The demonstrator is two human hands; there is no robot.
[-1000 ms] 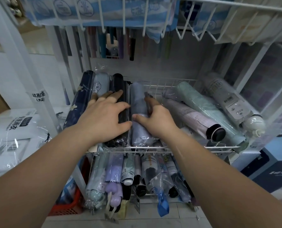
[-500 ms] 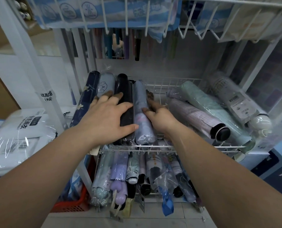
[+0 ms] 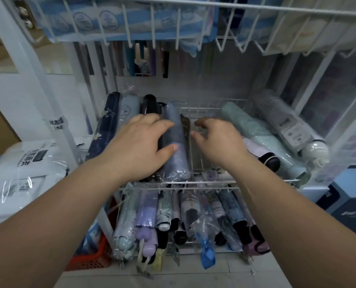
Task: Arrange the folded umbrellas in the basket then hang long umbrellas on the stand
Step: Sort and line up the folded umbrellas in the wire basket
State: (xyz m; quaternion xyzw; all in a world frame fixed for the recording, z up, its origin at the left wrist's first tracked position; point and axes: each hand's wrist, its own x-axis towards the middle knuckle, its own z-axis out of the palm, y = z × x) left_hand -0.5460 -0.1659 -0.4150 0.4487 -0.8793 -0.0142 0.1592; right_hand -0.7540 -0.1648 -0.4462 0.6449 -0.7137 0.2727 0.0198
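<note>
Left hand lying flat, pressing grey-blue plastic-sleeved folded umbrella into white wire basket left-side row (to pack it tight); right hand hovering, loosely curled, seemingly empty.

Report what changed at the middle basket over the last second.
The right grip let go of the grey-blue umbrella and drew away to the right; it now hovers over bare basket wire, fingers loosely curled, holding nothing. The left grip still rests across the black umbrella and the grey-blue one. The umbrellas themselves kept their places.
</note>
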